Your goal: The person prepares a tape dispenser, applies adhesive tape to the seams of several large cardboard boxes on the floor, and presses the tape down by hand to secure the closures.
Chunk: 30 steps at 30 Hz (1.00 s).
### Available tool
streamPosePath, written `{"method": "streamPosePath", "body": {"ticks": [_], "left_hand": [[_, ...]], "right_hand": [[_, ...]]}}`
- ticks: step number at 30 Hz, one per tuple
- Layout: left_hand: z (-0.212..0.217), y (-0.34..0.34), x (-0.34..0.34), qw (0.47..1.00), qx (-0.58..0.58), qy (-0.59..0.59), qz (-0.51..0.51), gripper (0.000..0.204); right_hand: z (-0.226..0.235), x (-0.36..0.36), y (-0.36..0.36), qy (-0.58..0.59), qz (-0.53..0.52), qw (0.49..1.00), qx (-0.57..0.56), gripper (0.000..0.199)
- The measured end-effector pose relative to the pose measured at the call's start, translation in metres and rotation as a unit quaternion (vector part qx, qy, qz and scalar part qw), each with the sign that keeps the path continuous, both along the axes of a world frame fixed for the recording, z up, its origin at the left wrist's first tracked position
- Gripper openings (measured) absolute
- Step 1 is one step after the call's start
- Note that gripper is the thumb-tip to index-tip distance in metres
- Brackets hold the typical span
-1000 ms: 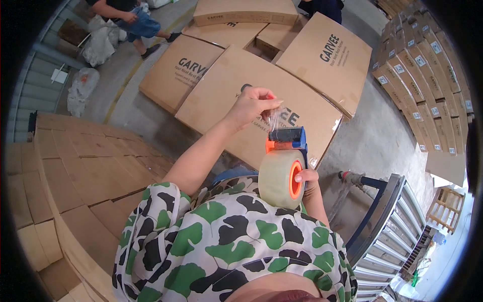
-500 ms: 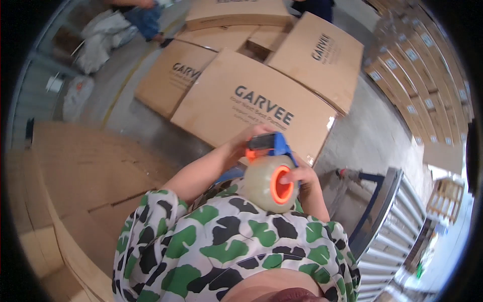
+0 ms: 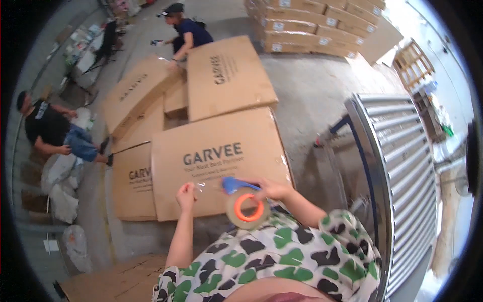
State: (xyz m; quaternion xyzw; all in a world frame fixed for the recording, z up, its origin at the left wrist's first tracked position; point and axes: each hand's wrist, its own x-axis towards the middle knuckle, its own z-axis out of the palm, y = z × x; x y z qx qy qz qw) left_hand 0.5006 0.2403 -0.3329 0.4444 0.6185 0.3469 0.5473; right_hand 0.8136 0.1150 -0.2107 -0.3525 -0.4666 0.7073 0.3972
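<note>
My right hand (image 3: 269, 189) grips a tape dispenser (image 3: 231, 185), blue with an orange hub, which carries a wide roll of clear tape (image 3: 233, 210). My left hand (image 3: 186, 198) is closed in a pinch, to the left of the dispenser. A shiny clear strip of tape (image 3: 201, 186) shows beside its fingertips and runs toward the dispenser. Both hands are over the near edge of a large flat brown carton (image 3: 216, 133) with dark print. How the right fingers wrap the handle is partly hidden.
More large cartons lie beyond: one at the far right (image 3: 224, 80), one tilted at the left (image 3: 138, 95). A person (image 3: 188, 35) crouches behind them; another person (image 3: 55, 126) is at the left. A metal roller conveyor (image 3: 402, 171) stands to my right, stacked cartons (image 3: 317, 27) behind.
My view has swung to the right. My hands, together at the dispenser before, are now apart, the left one out to the left with tape at its fingers.
</note>
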Motion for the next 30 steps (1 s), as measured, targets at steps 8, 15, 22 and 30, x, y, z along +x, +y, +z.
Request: {"method": "streamPosePath", "body": {"ticks": [8, 15, 22, 30], "left_hand": [[-0.084, -0.077, -0.101, 0.912, 0.150, 0.375, -0.078, 0.015], [-0.053, -0.250, -0.190, 0.600, -0.142, 0.681, -0.395, 0.021], [0.036, -0.325, -0.088, 0.334, -0.388, 0.735, -0.445, 0.044], [-0.032, -0.347, 0.046, 0.796, -0.272, 0.430, -0.328, 0.048]], "right_hand": [[-0.043, 0.026, -0.098, 0.147, -0.322, 0.888, -0.294, 0.051], [-0.068, 0.095, -0.105, 0.101, -0.248, 0.914, -0.304, 0.051], [-0.082, 0.201, -0.119, 0.025, -0.184, 0.934, -0.304, 0.056], [-0.144, 0.273, -0.197, 0.074, -0.274, 0.840, -0.463, 0.042]]}}
